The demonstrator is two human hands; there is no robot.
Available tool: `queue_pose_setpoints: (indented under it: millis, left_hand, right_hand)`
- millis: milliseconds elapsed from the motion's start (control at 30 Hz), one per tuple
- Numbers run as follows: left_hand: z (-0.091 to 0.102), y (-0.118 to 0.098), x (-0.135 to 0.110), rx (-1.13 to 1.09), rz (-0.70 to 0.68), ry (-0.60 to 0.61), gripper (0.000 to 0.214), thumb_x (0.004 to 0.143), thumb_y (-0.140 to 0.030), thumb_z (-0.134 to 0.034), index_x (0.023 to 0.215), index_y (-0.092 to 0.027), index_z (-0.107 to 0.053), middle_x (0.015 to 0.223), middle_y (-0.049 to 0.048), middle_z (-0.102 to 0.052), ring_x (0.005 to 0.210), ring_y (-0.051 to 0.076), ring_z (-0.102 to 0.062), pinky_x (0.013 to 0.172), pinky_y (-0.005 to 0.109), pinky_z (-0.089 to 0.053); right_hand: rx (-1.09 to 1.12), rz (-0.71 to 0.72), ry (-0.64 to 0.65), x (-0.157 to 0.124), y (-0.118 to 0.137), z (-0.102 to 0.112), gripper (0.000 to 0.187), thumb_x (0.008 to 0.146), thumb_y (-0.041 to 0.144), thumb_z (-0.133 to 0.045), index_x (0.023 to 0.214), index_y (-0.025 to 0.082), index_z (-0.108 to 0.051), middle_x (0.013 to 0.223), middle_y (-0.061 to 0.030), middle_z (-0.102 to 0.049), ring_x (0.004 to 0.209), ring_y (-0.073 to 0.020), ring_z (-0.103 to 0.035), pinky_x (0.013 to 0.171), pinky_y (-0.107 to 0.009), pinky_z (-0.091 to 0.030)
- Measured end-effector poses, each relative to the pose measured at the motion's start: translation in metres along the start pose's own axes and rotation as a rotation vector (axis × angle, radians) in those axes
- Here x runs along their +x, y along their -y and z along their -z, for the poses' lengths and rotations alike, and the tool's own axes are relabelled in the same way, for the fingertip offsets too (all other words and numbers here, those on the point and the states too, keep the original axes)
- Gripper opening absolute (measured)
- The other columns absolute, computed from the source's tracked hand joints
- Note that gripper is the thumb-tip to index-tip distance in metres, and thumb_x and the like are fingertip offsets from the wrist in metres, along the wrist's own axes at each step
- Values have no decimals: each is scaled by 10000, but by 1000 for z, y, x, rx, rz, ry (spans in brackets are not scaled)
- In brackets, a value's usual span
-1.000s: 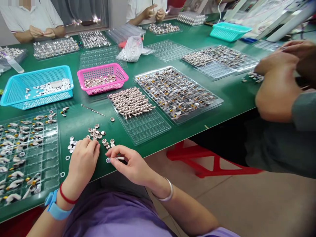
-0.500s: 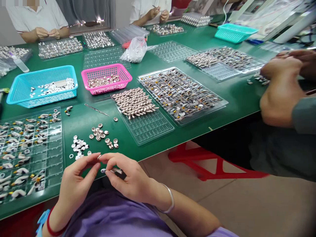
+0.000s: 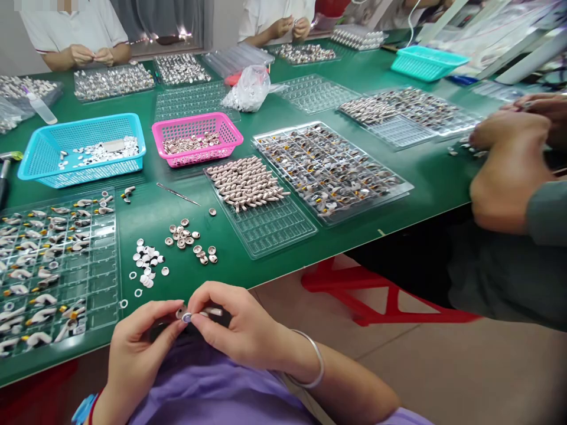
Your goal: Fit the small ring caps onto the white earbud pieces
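Note:
Just off the table's front edge, my two hands meet over my lap. My left hand [image 3: 142, 339] pinches a small round beige cap [image 3: 180, 310] between thumb and forefinger. In my right hand [image 3: 241, 327] is an earbud housing [image 3: 188, 318] with a bluish-white round face and a beige stem, partly hidden by the fingers. Cap and housing are side by side; whether they touch I cannot tell. Nearby on the table lie a pile of white discs [image 3: 147, 260], white rings [image 3: 138, 293] and a group of beige round caps [image 3: 181, 234].
At left lies a clear tray of earbud parts [image 3: 42, 277]. Tweezers [image 3: 178, 193] lie behind the caps. Farther back stand a blue basket [image 3: 82, 177] and a pink basket [image 3: 197, 154]. A tray of beige stems [image 3: 283, 227] and a fuller tray [image 3: 332, 171] lie right. A co-worker's arm [image 3: 509, 171] is far right.
Both hands have come lower, toward my lap, and the cap in my left hand is now closer to the housing in my right. The view has shifted slightly.

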State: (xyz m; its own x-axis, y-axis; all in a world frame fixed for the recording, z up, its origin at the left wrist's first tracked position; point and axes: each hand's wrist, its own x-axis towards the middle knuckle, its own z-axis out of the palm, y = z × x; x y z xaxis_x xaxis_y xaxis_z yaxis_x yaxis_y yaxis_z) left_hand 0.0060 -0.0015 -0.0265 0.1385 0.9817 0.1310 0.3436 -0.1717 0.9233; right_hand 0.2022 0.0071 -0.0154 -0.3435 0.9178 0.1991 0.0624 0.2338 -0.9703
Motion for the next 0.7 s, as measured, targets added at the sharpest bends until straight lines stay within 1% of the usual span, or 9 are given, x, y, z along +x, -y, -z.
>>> queue_pose_setpoints:
  millis: [100, 233, 333, 433, 700]
  left_hand:
    - [-2, 2, -5, -127, 105, -24, 222, 731, -165, -792, 908, -299, -806, 805, -24, -810, 682, 151, -765, 637, 175, -625]
    - [-4, 2, -10, -222, 164, -69, 238, 692, -155, -820, 875, -307, -809, 762, -36, -811, 657, 152, -771, 616, 156, -621]
    - [-7, 0, -11, -222, 158, -110, 241, 677, -137, -822, 856, -298, -809, 754, -37, -811, 649, 148, -770, 614, 147, -617]
    - [-9, 0, -11, -190, 129, -132, 233, 670, -134, -820, 852, -279, -807, 756, -27, -809, 646, 153, -766, 621, 162, -623]
    - [-8, 5, -13, -112, 90, -122, 186, 703, -166, -803, 865, -259, -801, 763, -11, -803, 643, 164, -753, 622, 211, -634]
  right_hand:
    - [-1, -17, -10, 3, -3, -2, 68, 838, 156, -586, 784, 191, -566, 716, 19, -543, 625, -109, -495, 596, -223, -428]
    - [24, -61, -12, 4, -6, -7, 74, 830, 163, -585, 773, 195, -550, 715, 26, -518, 608, -103, -464, 568, -218, -403]
    - [4, -63, -21, 4, -7, -10, 68, 823, 164, -593, 773, 193, -557, 721, 22, -528, 612, -104, -468, 570, -219, -403]
    - [-21, -71, -26, 4, -8, -11, 79, 828, 184, -612, 765, 193, -565, 722, 18, -538, 619, -108, -481, 570, -222, -405]
    - [-38, -56, -26, 5, -9, -13, 95, 817, 157, -611, 749, 197, -559, 719, 17, -536, 621, -111, -489, 567, -222, -407]
